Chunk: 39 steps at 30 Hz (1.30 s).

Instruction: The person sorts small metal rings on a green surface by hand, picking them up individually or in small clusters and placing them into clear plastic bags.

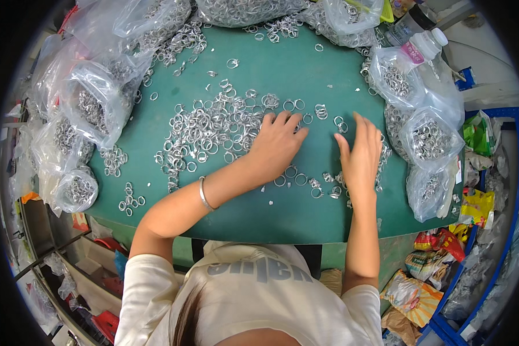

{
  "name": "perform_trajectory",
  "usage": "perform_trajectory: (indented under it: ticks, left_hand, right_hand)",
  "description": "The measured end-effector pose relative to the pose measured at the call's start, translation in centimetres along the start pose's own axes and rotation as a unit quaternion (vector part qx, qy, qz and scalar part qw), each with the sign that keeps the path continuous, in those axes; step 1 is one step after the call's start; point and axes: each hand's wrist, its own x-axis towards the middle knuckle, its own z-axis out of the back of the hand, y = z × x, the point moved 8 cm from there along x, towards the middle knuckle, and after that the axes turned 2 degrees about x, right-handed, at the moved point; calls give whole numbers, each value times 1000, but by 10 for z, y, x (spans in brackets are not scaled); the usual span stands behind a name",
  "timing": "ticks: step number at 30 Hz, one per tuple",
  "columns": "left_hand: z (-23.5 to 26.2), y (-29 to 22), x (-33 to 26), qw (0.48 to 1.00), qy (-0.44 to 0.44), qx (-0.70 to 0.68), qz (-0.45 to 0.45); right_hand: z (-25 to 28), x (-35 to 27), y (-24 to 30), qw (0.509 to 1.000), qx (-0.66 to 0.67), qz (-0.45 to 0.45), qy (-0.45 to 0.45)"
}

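Many metal rings (213,130) strewn, green table (282,75), clear bags (92,98) around

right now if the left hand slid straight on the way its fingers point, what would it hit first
Probably the loose rings just past the left hand's fingertips, then bare green table; farther on, bags of rings.

Green table (282,75), loose metal rings (213,130) heaped on it, clear ring-filled bags (98,106) along edges

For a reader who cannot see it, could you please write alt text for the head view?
A person's left hand and right hand rest flat among loose metal rings spread on a green table. Clear bags of rings line its left, far and right edges, with a plastic bottle far right.
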Motion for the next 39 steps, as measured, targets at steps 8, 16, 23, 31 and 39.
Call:
perform_trajectory:
  ticks: [8,16,23,31,39]
  left_hand:
    - [44,36,-28,983,-112,-130,63]
    - [32,4,-20,998,-64,-4,23]
    - [28,22,-41,997,-52,-47,-26]
    - [53,46,-47,990,-124,-35,57]
    - [29,44,-14,993,-96,27,69]
  right_hand:
    - [-7,-31,7,961,192,32,196]
    - [-7,-19,15,978,138,39,149]
    - [-12,20,-11,994,90,58,36]
    - [-6,-14,24,970,220,38,92]
    - [-33,-43,58,935,261,84,226]
